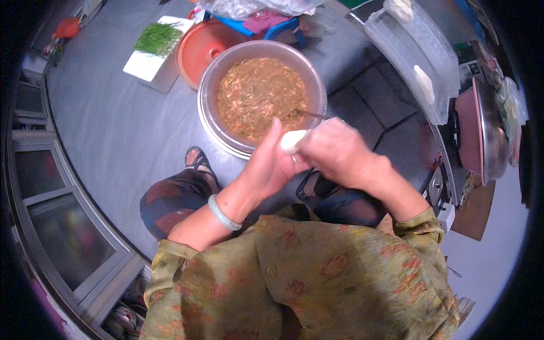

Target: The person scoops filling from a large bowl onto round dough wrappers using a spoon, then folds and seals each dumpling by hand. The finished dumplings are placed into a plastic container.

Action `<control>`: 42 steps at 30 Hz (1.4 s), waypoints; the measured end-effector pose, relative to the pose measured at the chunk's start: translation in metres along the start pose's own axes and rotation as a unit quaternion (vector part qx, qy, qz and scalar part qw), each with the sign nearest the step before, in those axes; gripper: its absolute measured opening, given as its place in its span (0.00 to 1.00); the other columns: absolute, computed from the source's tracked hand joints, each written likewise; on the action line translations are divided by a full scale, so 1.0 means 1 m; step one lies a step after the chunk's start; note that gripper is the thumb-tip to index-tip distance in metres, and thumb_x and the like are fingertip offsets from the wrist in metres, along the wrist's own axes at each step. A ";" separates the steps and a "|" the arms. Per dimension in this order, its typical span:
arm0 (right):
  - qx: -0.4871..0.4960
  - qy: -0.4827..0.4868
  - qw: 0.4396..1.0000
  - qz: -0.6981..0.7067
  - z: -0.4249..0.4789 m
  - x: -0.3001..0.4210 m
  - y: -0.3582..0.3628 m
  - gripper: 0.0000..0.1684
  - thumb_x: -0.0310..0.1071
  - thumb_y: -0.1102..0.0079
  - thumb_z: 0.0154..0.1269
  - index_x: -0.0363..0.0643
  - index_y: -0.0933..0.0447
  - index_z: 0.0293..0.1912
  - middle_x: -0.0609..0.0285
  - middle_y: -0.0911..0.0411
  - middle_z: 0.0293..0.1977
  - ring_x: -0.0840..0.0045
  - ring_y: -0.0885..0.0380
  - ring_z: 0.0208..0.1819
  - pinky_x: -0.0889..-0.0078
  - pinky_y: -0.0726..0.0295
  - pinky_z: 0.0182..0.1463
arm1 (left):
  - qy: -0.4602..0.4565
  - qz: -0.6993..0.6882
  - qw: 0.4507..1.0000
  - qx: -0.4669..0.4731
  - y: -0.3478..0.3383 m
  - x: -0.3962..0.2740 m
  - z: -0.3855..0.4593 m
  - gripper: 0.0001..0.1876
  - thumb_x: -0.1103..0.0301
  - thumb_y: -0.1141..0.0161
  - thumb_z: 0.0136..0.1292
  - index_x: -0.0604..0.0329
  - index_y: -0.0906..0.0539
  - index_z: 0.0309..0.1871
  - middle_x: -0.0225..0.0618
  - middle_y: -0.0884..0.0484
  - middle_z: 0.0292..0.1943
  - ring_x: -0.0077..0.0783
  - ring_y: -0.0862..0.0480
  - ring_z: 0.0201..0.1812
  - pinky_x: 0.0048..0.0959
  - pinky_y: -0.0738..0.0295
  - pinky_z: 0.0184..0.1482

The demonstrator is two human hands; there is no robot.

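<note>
A large round tub (204,97) of brown minced filling with green flecks stands before me. Over its near rim, a small piece of white dough (293,141) is held between my two hands. My left hand (274,159) cradles the dough from the left, its thumb raised beside it and a ring on one finger. My right hand (333,148) is closed over the dough's right side, its fingers blurred. A thin utensil (312,114) rests in the filling, its handle reaching towards my right hand; whether the hand touches it I cannot tell.
A red lid (196,57) leans behind the tub, beside a white box (144,66) topped with green herbs (157,38). Clear plastic trays (408,55) with dough pieces (423,84) lie to the right, near a pink basin (467,129). My sandalled feet flank the tub's near side.
</note>
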State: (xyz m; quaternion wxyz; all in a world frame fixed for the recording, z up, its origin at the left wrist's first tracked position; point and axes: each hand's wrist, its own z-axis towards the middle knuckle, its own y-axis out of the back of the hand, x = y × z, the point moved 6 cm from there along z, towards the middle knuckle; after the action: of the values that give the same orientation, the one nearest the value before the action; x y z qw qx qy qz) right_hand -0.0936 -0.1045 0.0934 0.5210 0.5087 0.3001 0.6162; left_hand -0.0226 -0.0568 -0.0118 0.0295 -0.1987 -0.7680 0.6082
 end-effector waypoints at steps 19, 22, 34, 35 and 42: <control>0.342 -0.118 0.903 -0.231 0.008 -0.100 -0.065 0.08 0.28 0.47 0.58 0.39 0.18 0.30 0.48 0.18 0.28 0.57 0.16 0.34 0.57 0.16 0.37 | -0.267 0.171 0.919 -0.232 0.052 -0.096 -0.049 0.16 0.66 0.55 0.75 0.73 0.28 0.55 0.55 0.20 0.51 0.46 0.17 0.53 0.39 0.21 0.57; 0.377 -0.131 0.891 -0.216 0.025 -0.101 -0.058 0.09 0.28 0.47 0.57 0.39 0.17 0.30 0.47 0.17 0.29 0.56 0.16 0.36 0.54 0.17 0.39 | -0.278 0.151 0.920 -0.230 0.053 -0.100 -0.051 0.17 0.66 0.54 0.75 0.73 0.28 0.55 0.55 0.19 0.51 0.46 0.17 0.53 0.39 0.21 0.57; 0.289 0.043 0.916 -0.275 0.023 -0.102 -0.030 0.08 0.31 0.48 0.57 0.45 0.21 0.36 0.60 0.21 0.33 0.66 0.19 0.39 0.62 0.22 0.43 | -0.276 0.136 0.927 -0.214 0.050 -0.097 -0.054 0.17 0.67 0.51 0.74 0.73 0.27 0.56 0.56 0.19 0.52 0.47 0.17 0.53 0.39 0.20 0.56; 0.285 0.042 0.917 -0.275 0.025 -0.099 -0.033 0.08 0.32 0.48 0.56 0.45 0.21 0.35 0.61 0.22 0.33 0.66 0.20 0.40 0.63 0.23 0.44 | -0.275 0.138 0.927 -0.214 0.050 -0.097 -0.054 0.17 0.67 0.51 0.74 0.73 0.27 0.56 0.56 0.19 0.52 0.47 0.17 0.53 0.39 0.20 0.56; 0.313 0.068 0.901 -0.291 0.023 -0.103 -0.048 0.08 0.33 0.48 0.56 0.46 0.21 0.34 0.63 0.22 0.34 0.68 0.23 0.42 0.63 0.26 0.46 | -0.267 0.140 0.930 -0.211 0.053 -0.094 -0.051 0.16 0.66 0.50 0.73 0.72 0.27 0.56 0.55 0.19 0.52 0.46 0.17 0.52 0.38 0.19 0.55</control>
State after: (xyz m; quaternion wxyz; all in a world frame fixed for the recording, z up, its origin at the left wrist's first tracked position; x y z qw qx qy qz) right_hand -0.0617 -0.1923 0.0251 0.4692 0.4925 0.6472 0.3441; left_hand 0.0928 -0.0327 -0.0302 -0.3046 -0.1362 -0.8226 0.4604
